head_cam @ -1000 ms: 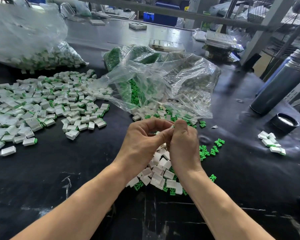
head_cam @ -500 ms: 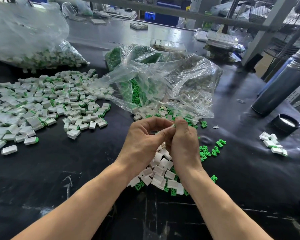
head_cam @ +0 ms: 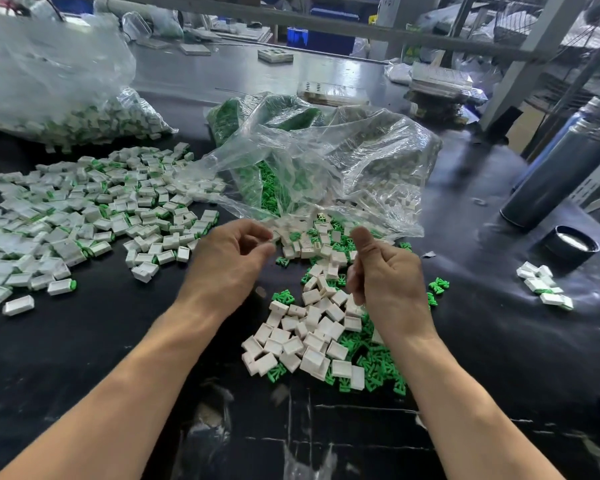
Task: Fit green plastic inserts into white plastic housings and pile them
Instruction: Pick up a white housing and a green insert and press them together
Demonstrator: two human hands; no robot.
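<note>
Both hands are up over the worktop [head_cam: 84,341], apart from each other. The left hand [head_cam: 229,261] has its fingers curled with thumb and forefinger nearly meeting; too blurry to tell whether it's pinching a part or nothing at all. The right hand [head_cam: 385,282] is loosely curled, thumb sticking up, and I can't see anything in it either.

The loose white housings [head_cam: 302,337] sit in a heap just below and between the hands, with green inserts [head_cam: 378,368] mixed in underneath and scattered on the right. The finished pile [head_cam: 84,216] is spread out on the left.

What I'd worry about:
- Inserts are half buried under the housings, so grabbing one could drag several along or flick them off across the worktop.
- The finished pile's near edge is close to the raw heap. Tossing a part carelessly could mix unfinished housings in with done ones, which look nearly the same.
- The clear bag [head_cam: 326,161] droops over the far end of the heap, so reaching there could snag it and spill more parts.
- An insert pushed in crooked could jam.
</note>
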